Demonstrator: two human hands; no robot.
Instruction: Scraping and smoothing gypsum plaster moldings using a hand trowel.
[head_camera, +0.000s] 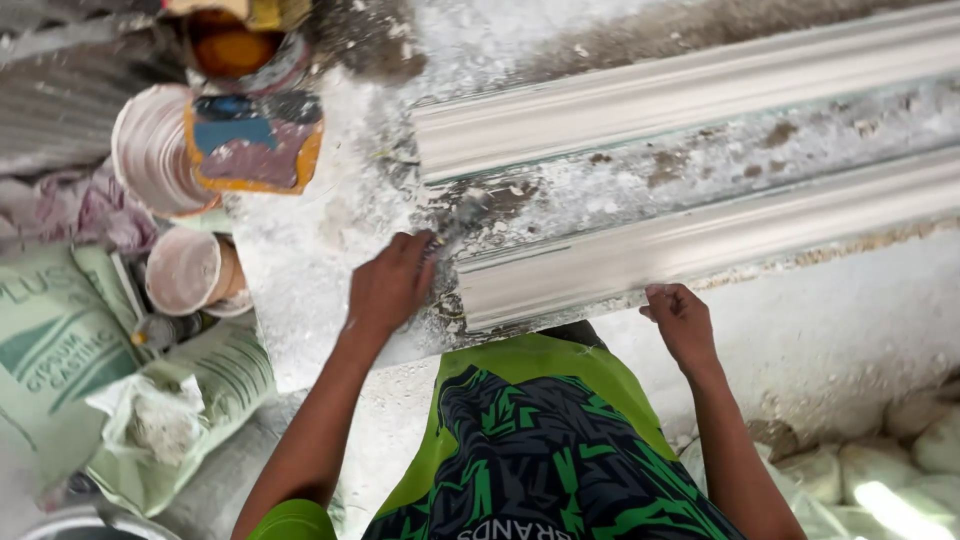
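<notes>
Head view: left hand (388, 287) pinches a scraper (455, 222) at the moulding (700, 240) end; right hand (682, 322), fingers curled, grips its near edge.

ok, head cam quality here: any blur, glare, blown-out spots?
Head view: even daylight with soft shadows; the left hand and the brush it holds are slightly motion-smeared; the right hand on the moulding's edge is sharper; a bright blown-out patch sits on the rubble at lower right; the moulding's ridges show mild sheen.
</notes>
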